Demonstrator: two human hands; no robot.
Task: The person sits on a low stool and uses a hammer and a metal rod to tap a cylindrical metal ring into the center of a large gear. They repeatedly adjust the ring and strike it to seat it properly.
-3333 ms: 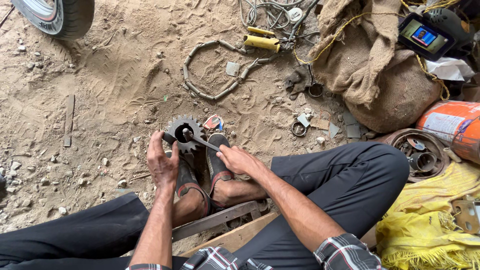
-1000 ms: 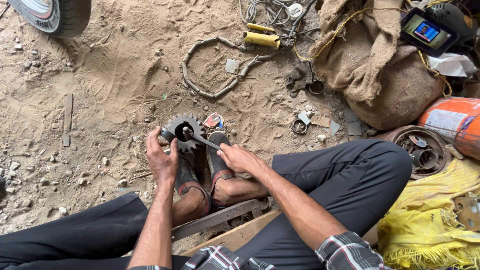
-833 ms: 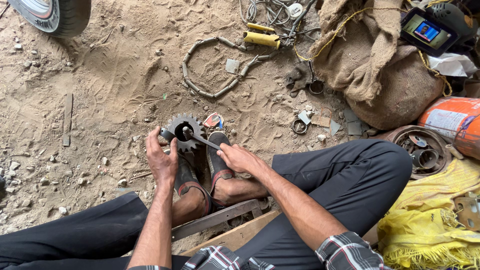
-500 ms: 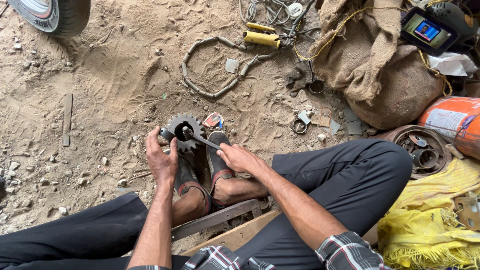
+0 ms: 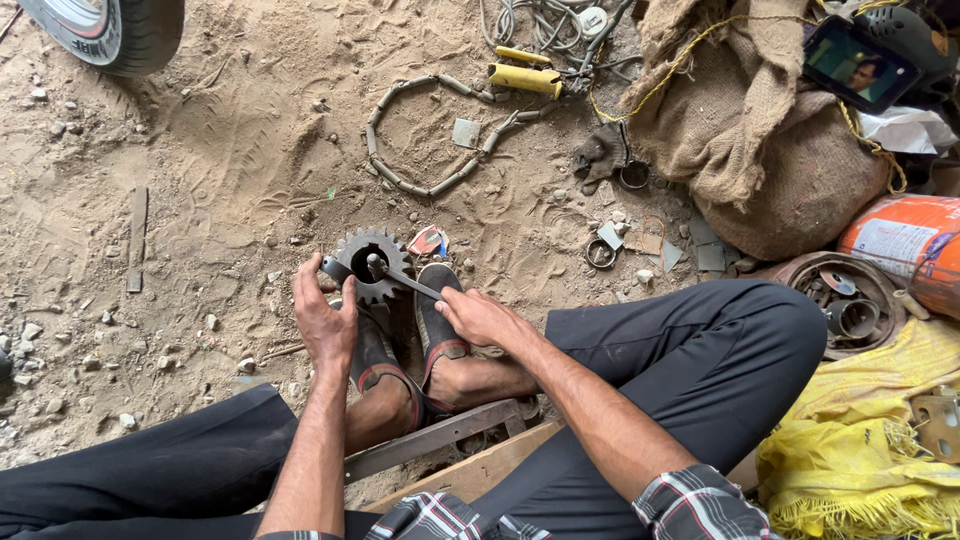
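A dark toothed sprocket (image 5: pixel 366 254) stands on the sand in front of my sandalled feet (image 5: pixel 405 345). My left hand (image 5: pixel 323 318) grips the sprocket's left lower edge. My right hand (image 5: pixel 478 316) is closed on the handle of a metal wrench (image 5: pixel 400 281), whose far end sits at the sprocket's centre. Both forearms reach in from below between my dark-trousered knees.
A loop of chain (image 5: pixel 432 135) and a yellow-handled tool (image 5: pixel 527 78) lie beyond on the sand. A burlap sack (image 5: pixel 770 150) with a phone (image 5: pixel 860 65) sits at the right, beside an orange cylinder (image 5: pixel 905 245), a metal drum (image 5: pixel 850 300) and yellow cloth (image 5: pixel 860 440). A tyre (image 5: pixel 110 30) is at top left.
My right hand and the wrench handle have shifted slightly. The sprocket and my left hand stay where they were.
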